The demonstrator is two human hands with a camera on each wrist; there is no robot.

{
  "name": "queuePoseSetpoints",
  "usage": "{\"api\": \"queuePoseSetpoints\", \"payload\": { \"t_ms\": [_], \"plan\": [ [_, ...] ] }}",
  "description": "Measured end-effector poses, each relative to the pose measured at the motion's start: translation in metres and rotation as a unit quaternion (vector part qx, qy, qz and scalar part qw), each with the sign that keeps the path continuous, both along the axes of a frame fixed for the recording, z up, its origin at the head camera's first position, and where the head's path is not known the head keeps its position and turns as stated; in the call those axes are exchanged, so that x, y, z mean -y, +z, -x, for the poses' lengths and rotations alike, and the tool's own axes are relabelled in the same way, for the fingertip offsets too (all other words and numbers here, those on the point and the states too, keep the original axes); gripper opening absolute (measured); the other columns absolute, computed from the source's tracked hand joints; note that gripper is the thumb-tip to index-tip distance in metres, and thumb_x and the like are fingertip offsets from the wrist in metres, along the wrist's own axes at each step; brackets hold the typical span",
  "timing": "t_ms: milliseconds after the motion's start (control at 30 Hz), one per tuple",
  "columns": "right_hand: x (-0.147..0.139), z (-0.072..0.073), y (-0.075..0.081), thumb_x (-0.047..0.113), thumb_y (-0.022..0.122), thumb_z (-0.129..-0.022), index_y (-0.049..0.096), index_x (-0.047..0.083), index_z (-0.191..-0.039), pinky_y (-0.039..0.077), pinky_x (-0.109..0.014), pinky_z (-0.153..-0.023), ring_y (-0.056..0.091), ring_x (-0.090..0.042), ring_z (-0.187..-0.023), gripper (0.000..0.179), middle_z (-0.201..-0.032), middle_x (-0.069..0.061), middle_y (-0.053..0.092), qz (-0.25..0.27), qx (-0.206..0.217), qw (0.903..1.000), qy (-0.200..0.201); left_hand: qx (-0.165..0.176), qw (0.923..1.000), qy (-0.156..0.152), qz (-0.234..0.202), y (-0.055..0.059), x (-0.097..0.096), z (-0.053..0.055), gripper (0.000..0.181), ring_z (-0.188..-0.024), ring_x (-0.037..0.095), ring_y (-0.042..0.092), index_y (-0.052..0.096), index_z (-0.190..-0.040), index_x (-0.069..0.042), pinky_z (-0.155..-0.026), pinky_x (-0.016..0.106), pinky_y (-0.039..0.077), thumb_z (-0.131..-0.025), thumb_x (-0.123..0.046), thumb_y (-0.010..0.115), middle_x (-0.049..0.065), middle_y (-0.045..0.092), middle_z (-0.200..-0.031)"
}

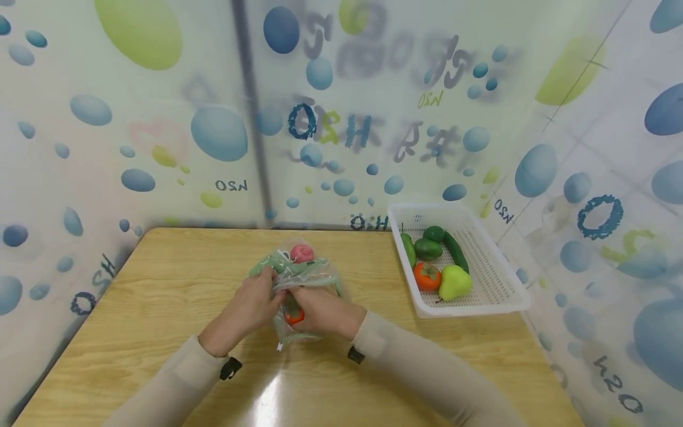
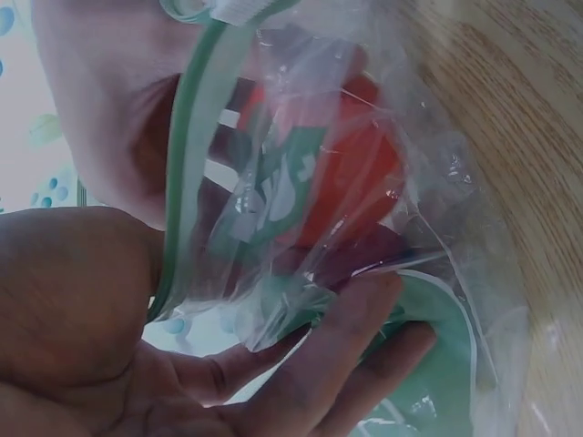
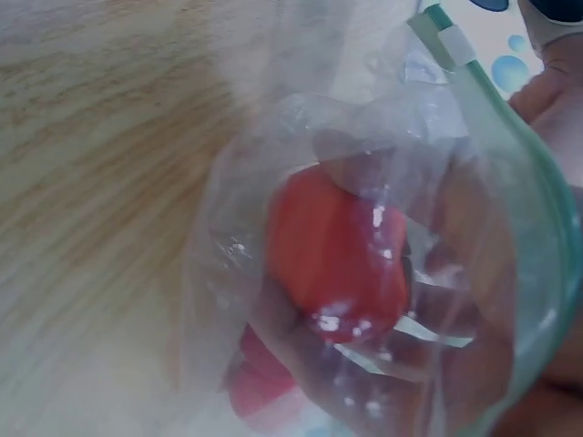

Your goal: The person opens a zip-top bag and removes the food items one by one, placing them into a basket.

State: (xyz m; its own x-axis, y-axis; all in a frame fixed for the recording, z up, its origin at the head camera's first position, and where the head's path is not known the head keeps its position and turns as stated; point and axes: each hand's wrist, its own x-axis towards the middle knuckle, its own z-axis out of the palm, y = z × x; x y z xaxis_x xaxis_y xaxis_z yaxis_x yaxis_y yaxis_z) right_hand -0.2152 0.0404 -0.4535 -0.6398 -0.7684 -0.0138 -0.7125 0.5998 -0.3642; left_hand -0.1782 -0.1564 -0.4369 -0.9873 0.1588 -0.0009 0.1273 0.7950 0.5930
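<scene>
Beige sleeves [image 1: 432,373] fill the bottom foreground, and at centre the left hand [image 1: 246,305] has fingers pinching the clear bag [image 1: 313,275], the right hand [image 1: 326,311] has fingers clamped round the red fruit [image 3: 332,250] inside, and a slackening rim could snag and tear!

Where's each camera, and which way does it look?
Head: on the head, facing forward and down at table, basket, left hand and right hand; sleeves show.
Left wrist: on that wrist, facing the clear bag; both hands show.
Right wrist: on that wrist, facing the same bag; both hands show.
Both wrist views share the bag and red-orange fruit seen through it.
</scene>
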Motion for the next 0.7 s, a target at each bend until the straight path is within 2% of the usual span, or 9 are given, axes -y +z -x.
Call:
{"api": "queuePoseSetpoints", "payload": {
  "t_ms": [233, 467, 700],
  "plan": [
    [-0.009, -0.005, 0.015, 0.018, 0.095, -0.099, 0.039, 0.013, -0.180, 0.048, -0.034, -0.135, 0.059, -0.019, -0.162, 0.099, -0.182, -0.005, 0.053, -0.004, -0.015, 0.9999, 0.003, -0.019, 0.9994, 0.004, 0.028, 0.001, 0.000, 0.002, 0.025, -0.075, 0.023, 0.061, 0.061, -0.117, 0.008, -0.059, 0.034, 0.050, -0.109, -0.014, 0.069, 0.013, 0.063, -0.092],
    [-0.021, -0.004, 0.026, 0.020, 0.099, -0.094, 0.051, 0.012, -0.172, 0.055, -0.033, -0.129, 0.064, -0.020, -0.153, 0.091, -0.169, -0.005, 0.065, 0.032, -0.025, 0.9992, -0.002, -0.014, 0.9995, 0.004, 0.029, 0.003, 0.001, 0.002, 0.024, -0.074, 0.023, 0.059, 0.060, -0.113, 0.006, -0.058, 0.034, 0.049, -0.112, -0.016, 0.067, 0.011, 0.057, -0.091],
    [-0.034, -0.004, 0.044, 0.025, 0.097, -0.097, 0.058, 0.009, -0.166, 0.062, -0.032, -0.117, 0.067, -0.021, -0.139, 0.081, -0.163, -0.008, 0.068, 0.054, 0.027, 0.9977, -0.031, -0.009, 0.9985, 0.025, 0.047, 0.003, 0.002, 0.004, 0.023, -0.075, 0.025, 0.058, 0.061, -0.110, 0.001, -0.058, 0.035, 0.049, -0.111, -0.021, 0.067, 0.016, 0.060, -0.097]
  ]
}}
